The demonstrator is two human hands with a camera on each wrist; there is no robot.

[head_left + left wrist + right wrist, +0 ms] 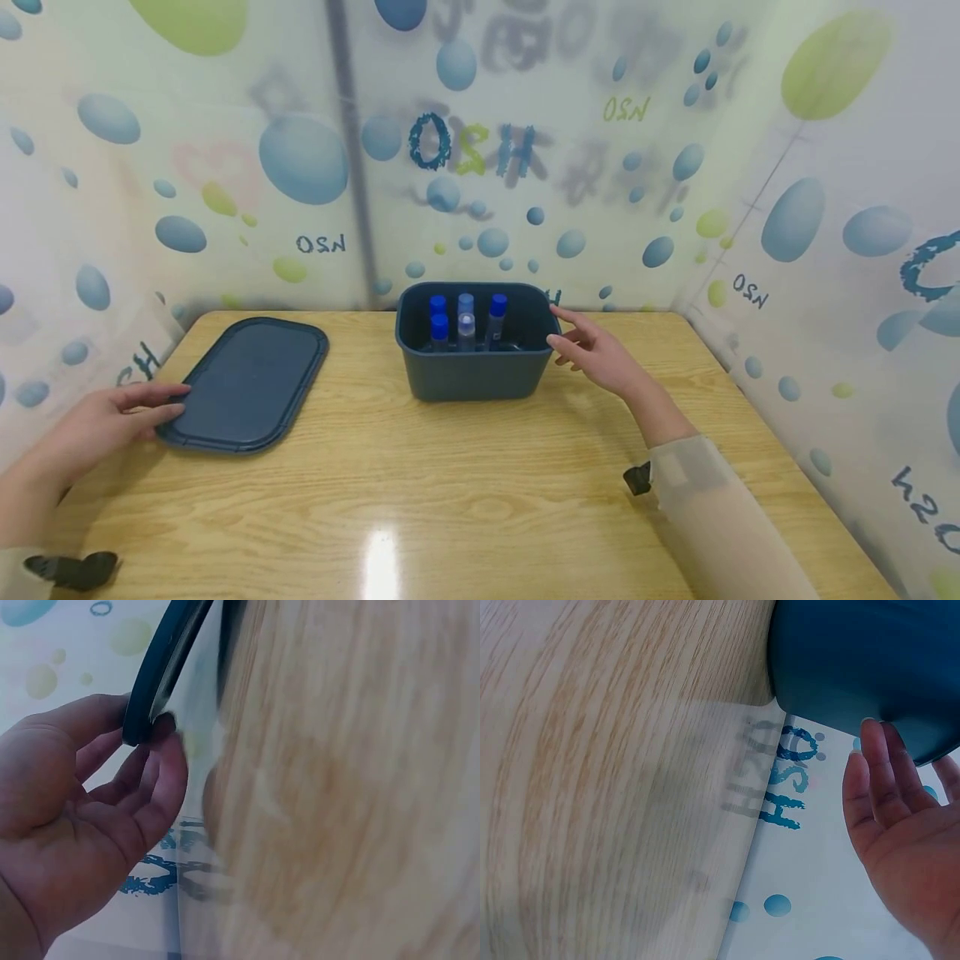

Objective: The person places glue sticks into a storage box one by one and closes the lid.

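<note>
My left hand (112,421) pinches the near left edge of a dark blue lid (247,383), thumb and fingers on either side of its rim. In the left wrist view the lid (157,671) stands edge-on between the thumb and fingertips of the left hand (90,795). A dark blue bin (476,377) stands at the back middle of the table. Several clear tubes with blue caps (498,306) stand upright inside it. At the bin's right end is my right hand (607,358); its fairly straight fingertips (870,731) touch the outer wall near the rim.
The wood-grain table (450,500) ends at a patterned curtain (487,208) behind the bin, with more curtain along both sides. Each wrist wears a black strap; the right one (637,478) hangs below the sleeve.
</note>
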